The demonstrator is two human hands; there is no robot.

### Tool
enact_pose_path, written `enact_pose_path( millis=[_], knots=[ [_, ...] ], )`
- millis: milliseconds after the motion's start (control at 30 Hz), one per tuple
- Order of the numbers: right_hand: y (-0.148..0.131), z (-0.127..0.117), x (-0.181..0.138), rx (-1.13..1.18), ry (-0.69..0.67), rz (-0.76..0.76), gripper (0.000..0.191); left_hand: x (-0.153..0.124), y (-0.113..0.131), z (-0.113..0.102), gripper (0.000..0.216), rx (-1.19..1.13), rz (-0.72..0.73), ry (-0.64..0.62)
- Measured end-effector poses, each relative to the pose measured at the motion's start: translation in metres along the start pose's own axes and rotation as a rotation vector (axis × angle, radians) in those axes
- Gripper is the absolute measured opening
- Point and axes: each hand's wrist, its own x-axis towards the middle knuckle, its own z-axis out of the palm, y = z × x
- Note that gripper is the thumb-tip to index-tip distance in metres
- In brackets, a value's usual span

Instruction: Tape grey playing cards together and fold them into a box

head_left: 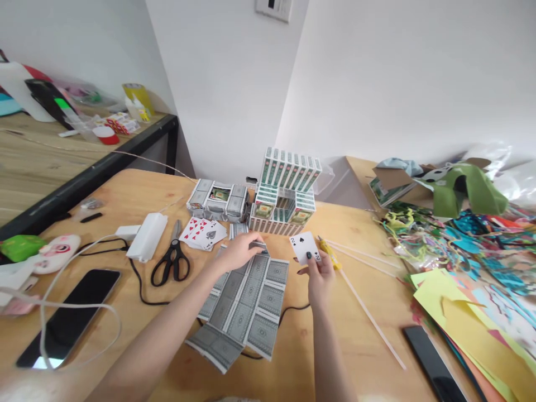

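My right hand (320, 273) pinches a playing card (302, 245), a two of spades, face up by its lower corner. My left hand (240, 251) has its fingers closed on the far edge of a sheet of joined playing cards (250, 290), whose grey patterned backs face up. Its fingertips are partly hidden. Left of that hand lies a fanned pile of loose cards (203, 233), faces up. Behind it stands a block built from grey-backed cards (218, 200). A stepped stack of green and white card boxes (282, 192) is beside that block.
Black scissors (171, 261), a white box-shaped device (147, 237) and a phone (69, 315) with cables lie at left. A yellow glue gun (330, 254) and thin glue sticks (372, 318) lie at right, near another phone (433, 363), coloured paper (464, 324) and heaped scraps (460, 229).
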Motion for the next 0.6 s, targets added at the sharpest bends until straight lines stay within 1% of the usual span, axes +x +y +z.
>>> enact_pose_path(
  millis=[67,200,300,367,433,533,600],
  knots=[
    [-0.006,0.001,-0.001,-0.026,-0.045,-0.006,0.027,-0.005,0.002,-0.006,0.009,-0.076,-0.002,0.002],
    [-0.012,0.007,-0.009,-0.182,-0.22,-0.045,0.02,-0.011,0.001,-0.011,0.01,-0.144,0.0,0.004],
    [-0.013,0.009,-0.01,-0.308,-0.249,-0.116,0.019,-0.013,-0.003,-0.011,0.011,-0.102,0.007,0.007],
    [-0.014,0.008,-0.006,-0.408,-0.266,-0.186,0.019,-0.013,-0.006,-0.012,0.011,-0.052,0.01,0.003],
    [-0.016,0.007,-0.001,-0.542,-0.316,-0.286,0.02,-0.012,-0.008,-0.013,0.012,0.012,0.009,-0.013],
    [-0.025,0.005,0.007,-0.747,-0.442,-0.465,0.028,-0.011,-0.01,-0.013,0.014,0.117,0.01,-0.047],
    [-0.034,0.005,0.012,-0.857,-0.519,-0.557,0.035,-0.01,-0.011,-0.012,0.015,0.166,0.019,-0.058]
  ],
)
